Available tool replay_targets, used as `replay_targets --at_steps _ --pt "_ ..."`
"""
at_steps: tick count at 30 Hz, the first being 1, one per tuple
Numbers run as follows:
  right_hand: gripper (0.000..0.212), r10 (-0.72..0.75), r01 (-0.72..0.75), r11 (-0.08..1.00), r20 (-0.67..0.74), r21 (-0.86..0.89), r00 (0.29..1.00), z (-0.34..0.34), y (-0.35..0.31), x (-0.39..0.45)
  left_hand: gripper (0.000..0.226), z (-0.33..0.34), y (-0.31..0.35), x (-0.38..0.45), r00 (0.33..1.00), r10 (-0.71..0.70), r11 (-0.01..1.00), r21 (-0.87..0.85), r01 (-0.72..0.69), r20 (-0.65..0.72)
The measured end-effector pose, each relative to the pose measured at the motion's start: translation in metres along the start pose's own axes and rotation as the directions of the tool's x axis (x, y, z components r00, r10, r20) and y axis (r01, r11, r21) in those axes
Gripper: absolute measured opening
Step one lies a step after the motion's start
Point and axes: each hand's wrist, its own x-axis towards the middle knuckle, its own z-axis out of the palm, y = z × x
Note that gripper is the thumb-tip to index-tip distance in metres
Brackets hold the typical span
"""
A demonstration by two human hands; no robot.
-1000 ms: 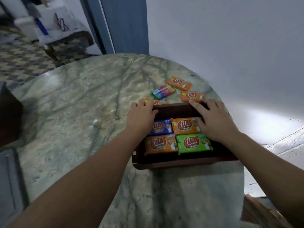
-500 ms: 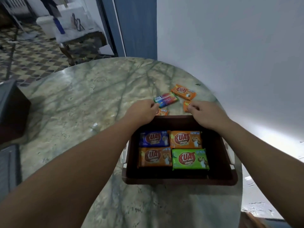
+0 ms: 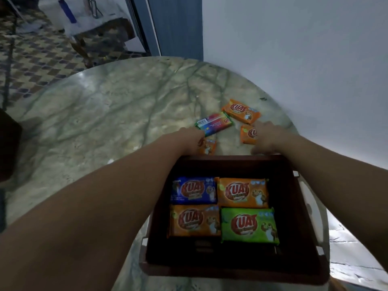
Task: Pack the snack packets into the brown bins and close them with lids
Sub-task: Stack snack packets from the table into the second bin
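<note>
A brown bin (image 3: 302, 206) stands at the near right of the table and holds four snack packets: blue (image 3: 193, 190), orange (image 3: 242, 193), orange (image 3: 194, 220) and green (image 3: 249, 225). Beyond it lie an orange packet (image 3: 241, 111) and a rainbow packet (image 3: 214, 123). My left hand (image 3: 188, 137) reaches past the bin's far rim and covers part of a small orange packet (image 3: 208, 146); its fingers are hidden and blurred. My right hand (image 3: 267, 137) lies over another orange packet (image 3: 246, 134), with a finger stretched forward. No lid is in view.
The round marble table (image 3: 109, 114) stretches to the left. A white wall (image 3: 294, 59) stands close behind and right of it. A dark object (image 3: 8, 148) sits at the table's left edge. A blue door frame and tiled floor lie beyond.
Both hands left the bin's inside and far rim and moved forward onto the loose packets beyond it. The view has shifted closer, so the bin sits lower in the frame.
</note>
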Motion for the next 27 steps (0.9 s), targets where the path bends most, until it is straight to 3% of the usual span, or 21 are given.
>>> replay_targets --at_steps 3,7,10,15,19,22,27 --pt "0.105 0.008 -0.007 0.999 0.036 -0.046 0.999 0.009 -0.001 0.009 0.066 0.006 -0.003 0.004 1.000 0.010 0.999 0.036 -0.009 -0.026" --pt "0.093 0.023 -0.026 0.991 -0.020 -0.135 1.000 0.015 0.004 0.017 0.067 0.011 -0.006 0.007 0.998 0.002 0.997 0.083 0.003 -0.056" --pt "0.089 0.050 -0.047 0.988 0.013 -0.144 0.999 0.017 0.005 0.018 0.069 0.016 -0.009 0.009 0.999 -0.019 0.995 0.092 0.022 -0.033" --pt "0.089 -0.003 0.003 1.000 -0.044 0.022 0.999 0.013 0.004 0.009 0.078 0.014 -0.009 0.006 0.997 -0.063 0.992 -0.116 0.057 -0.046" --pt "0.092 -0.090 0.128 0.985 -0.283 0.119 0.955 0.002 0.002 -0.010 0.075 0.001 -0.003 -0.009 0.968 -0.080 0.981 -0.189 0.034 -0.237" --pt "0.085 -0.139 0.219 0.966 -0.443 0.134 0.885 -0.009 -0.004 -0.031 0.067 -0.011 0.004 -0.032 0.889 -0.107 0.976 -0.220 0.007 -0.446" --pt "0.084 -0.188 0.348 0.912 -0.533 0.217 0.825 -0.012 -0.017 -0.076 0.068 -0.022 0.009 -0.086 0.753 -0.105 0.956 -0.274 -0.103 -0.650"
